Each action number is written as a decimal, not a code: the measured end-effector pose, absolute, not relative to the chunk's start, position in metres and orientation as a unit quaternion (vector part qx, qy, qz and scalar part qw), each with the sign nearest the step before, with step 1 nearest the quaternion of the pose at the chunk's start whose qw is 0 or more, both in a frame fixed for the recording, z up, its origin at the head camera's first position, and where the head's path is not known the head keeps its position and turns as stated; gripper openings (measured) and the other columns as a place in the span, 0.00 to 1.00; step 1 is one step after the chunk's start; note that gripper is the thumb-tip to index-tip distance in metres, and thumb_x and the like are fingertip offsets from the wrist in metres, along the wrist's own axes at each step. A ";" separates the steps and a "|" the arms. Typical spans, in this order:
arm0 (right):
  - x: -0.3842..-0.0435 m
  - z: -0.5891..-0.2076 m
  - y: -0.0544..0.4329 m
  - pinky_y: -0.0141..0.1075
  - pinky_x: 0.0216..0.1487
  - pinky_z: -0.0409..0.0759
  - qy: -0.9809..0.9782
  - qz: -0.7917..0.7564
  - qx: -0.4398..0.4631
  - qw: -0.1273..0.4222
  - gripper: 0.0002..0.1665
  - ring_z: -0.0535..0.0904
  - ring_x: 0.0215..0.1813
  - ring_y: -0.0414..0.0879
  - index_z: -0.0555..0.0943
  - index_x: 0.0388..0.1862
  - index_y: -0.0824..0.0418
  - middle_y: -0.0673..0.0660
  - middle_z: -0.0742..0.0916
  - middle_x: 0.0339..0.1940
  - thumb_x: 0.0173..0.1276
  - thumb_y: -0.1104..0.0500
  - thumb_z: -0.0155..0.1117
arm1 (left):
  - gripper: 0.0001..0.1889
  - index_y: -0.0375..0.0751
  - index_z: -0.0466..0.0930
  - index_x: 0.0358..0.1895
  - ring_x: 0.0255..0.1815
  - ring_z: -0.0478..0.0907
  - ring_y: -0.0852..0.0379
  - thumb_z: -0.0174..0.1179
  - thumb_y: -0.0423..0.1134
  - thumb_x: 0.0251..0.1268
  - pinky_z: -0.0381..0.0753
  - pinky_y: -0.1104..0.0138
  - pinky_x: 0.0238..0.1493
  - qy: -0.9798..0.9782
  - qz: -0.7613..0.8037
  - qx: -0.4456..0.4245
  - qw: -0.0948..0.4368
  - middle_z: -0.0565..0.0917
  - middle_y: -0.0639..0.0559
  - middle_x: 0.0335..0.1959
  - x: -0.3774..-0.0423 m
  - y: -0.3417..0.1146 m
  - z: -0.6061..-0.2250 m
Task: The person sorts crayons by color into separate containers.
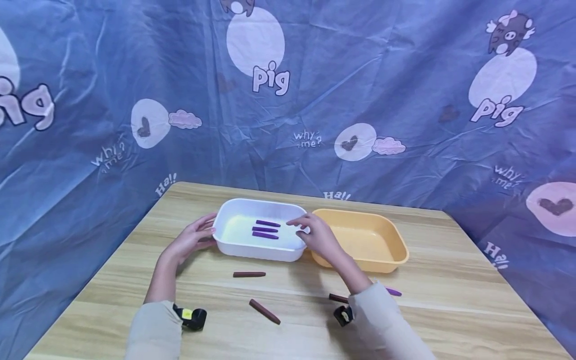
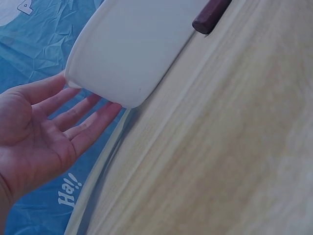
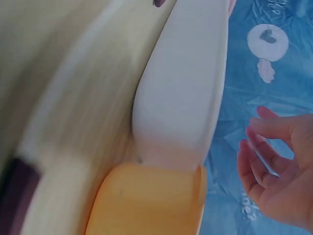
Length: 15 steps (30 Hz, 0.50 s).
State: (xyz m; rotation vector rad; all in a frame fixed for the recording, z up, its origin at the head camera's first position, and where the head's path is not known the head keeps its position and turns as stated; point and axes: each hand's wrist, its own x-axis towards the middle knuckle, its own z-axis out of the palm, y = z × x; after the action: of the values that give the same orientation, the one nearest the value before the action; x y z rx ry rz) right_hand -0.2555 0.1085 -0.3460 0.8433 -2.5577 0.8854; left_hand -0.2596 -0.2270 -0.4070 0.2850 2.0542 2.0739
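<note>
A white plastic basin (image 1: 258,252) holds three purple crayons (image 1: 265,235) lying side by side on its bottom. My left hand (image 1: 194,237) touches the basin's left end, its fingers extended along the rim and wall; the left wrist view shows the fingertips (image 2: 113,107) against the outer wall. Above the basin's right rim is my right hand (image 1: 317,234), fingers loosely bent and nothing between them. In the right wrist view this hand (image 3: 276,169) appears apart from the white wall.
A yellow basin (image 1: 360,267) stands against the white one's right side. Brown crayons lie on the wooden table (image 1: 216,320): one (image 1: 249,274) before the white basin, another (image 1: 264,311) nearer, a third (image 1: 338,298) by the right wrist. A purple crayon (image 1: 394,291) shows beyond the right sleeve.
</note>
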 end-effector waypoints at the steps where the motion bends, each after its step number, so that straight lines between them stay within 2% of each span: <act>1: -0.251 -0.346 0.114 0.42 0.36 0.78 -0.887 0.314 0.297 0.160 0.19 0.78 0.35 0.49 0.85 0.39 0.61 0.55 0.81 0.33 0.50 0.77 0.65 | 0.31 0.33 0.43 0.71 0.65 0.55 0.36 0.46 0.32 0.70 0.67 0.51 0.59 0.697 0.703 0.096 0.104 0.52 0.30 0.68 -0.260 -0.227 -0.407; 6: -0.233 -0.348 0.139 0.38 0.31 0.79 -0.883 0.321 0.291 0.179 0.19 0.77 0.33 0.48 0.85 0.39 0.60 0.57 0.81 0.32 0.49 0.77 0.66 | 0.31 0.33 0.43 0.71 0.64 0.56 0.36 0.46 0.32 0.70 0.67 0.51 0.58 0.700 0.701 0.097 0.101 0.52 0.30 0.68 -0.261 -0.226 -0.408; 11: -0.217 -0.346 0.156 0.31 0.28 0.78 -0.897 0.307 0.268 0.173 0.19 0.76 0.33 0.47 0.85 0.39 0.58 0.53 0.82 0.35 0.51 0.75 0.67 | 0.31 0.33 0.43 0.71 0.64 0.56 0.37 0.46 0.31 0.70 0.67 0.51 0.59 0.700 0.700 0.095 0.102 0.53 0.30 0.68 -0.260 -0.227 -0.408; 15: -0.204 -0.344 0.170 0.30 0.28 0.77 -0.900 0.300 0.259 0.182 0.20 0.76 0.33 0.46 0.85 0.40 0.57 0.51 0.81 0.36 0.50 0.75 0.67 | 0.31 0.33 0.43 0.71 0.65 0.56 0.36 0.45 0.31 0.70 0.66 0.50 0.59 0.696 0.704 0.095 0.105 0.52 0.31 0.68 -0.261 -0.226 -0.408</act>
State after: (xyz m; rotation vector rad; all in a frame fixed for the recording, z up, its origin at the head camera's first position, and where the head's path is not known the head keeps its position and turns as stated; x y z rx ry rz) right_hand -0.2040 0.1701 -0.3441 0.7313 -2.5390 0.8480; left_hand -0.2611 -0.2257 -0.4075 0.2799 2.0519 2.0738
